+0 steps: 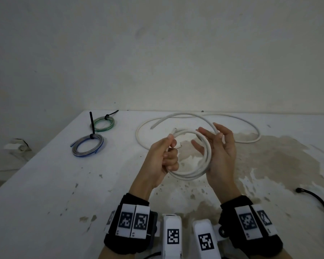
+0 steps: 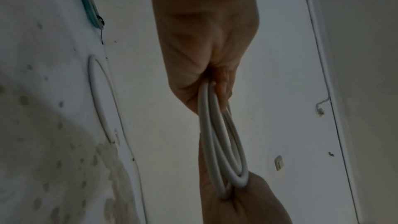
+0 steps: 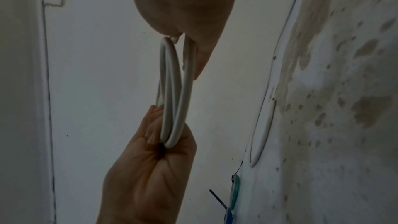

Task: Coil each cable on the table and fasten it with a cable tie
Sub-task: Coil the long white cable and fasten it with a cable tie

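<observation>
Nearest, the left hand (image 1: 163, 157) grips a part-wound coil of the white cable (image 1: 198, 171) in curled fingers (image 1: 171, 166), held above the bench (image 1: 45, 193); the right hand (image 1: 221, 156) steadies its other side, fingers loosely spread, pinching the strand that feeds in. A spare black cable tie (image 1: 318, 204) lies by the right edge. Farther back, the cable's slack sprawls unwound. Toward the far left corner, a blue coil (image 1: 88, 145) and a green coil (image 1: 102, 123) sit tied already. So, by my reckoning, two are finished and one remains. No readable writing shows.
</observation>
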